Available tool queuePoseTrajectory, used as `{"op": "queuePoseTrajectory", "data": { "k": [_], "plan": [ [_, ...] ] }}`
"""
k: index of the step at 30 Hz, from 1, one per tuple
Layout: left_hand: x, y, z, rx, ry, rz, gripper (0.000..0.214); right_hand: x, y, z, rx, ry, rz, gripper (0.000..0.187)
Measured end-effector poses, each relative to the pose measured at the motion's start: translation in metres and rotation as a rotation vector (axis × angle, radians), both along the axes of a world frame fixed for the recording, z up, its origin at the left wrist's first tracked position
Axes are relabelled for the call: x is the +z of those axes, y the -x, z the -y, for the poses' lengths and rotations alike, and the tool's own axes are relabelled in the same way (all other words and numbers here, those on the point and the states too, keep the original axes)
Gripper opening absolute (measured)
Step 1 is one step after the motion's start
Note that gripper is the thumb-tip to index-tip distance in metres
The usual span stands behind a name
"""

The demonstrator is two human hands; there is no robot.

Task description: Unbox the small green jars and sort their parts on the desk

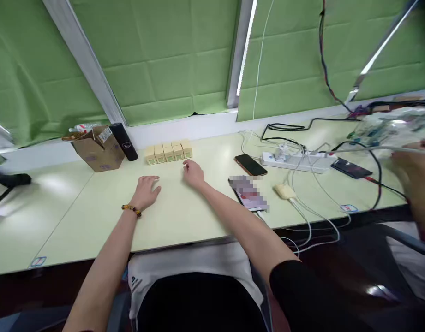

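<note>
Several small cream boxes point(168, 152) stand in a row near the back of the pale green table point(184, 216). My left hand point(146, 190), with a bead bracelet on its wrist, lies flat on the table in front of the row, fingers spread, holding nothing. My right hand point(193, 174) rests a little to the right, just below the right end of the row, fingers loosely curled and apart, nothing in them. Neither hand touches the boxes.
An open cardboard box point(96, 150) and a black cylinder point(124, 141) stand at back left. To the right lie a dark phone point(250, 165), a second phone point(251, 193), a power strip point(295, 160) with tangled cables, and another phone point(350, 168). Another person's hand point(415, 175) is at the far right.
</note>
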State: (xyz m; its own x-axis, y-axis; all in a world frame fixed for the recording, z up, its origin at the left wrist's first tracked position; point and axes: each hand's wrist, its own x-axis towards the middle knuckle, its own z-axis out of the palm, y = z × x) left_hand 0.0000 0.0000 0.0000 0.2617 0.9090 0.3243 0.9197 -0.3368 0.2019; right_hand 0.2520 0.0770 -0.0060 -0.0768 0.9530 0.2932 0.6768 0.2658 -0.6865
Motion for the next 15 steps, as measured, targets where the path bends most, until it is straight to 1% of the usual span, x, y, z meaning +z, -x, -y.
{"op": "queuePoseTrajectory", "data": {
  "k": [4,8,11,15],
  "plan": [
    [-0.004,0.003,0.001,0.024,0.052,0.008,0.044,0.002,0.001,-0.015,-0.061,-0.089,0.002,0.044],
    [-0.004,0.003,0.001,0.036,0.073,0.006,0.042,0.000,-0.001,-0.032,-0.123,-0.123,0.022,0.071],
    [-0.003,0.003,0.001,0.049,0.074,0.021,0.041,0.000,-0.005,-0.043,-0.145,-0.090,0.066,0.082],
    [-0.004,0.004,0.001,0.045,0.075,0.026,0.040,0.004,-0.006,-0.051,-0.164,-0.007,0.118,0.084]
  ]
}}
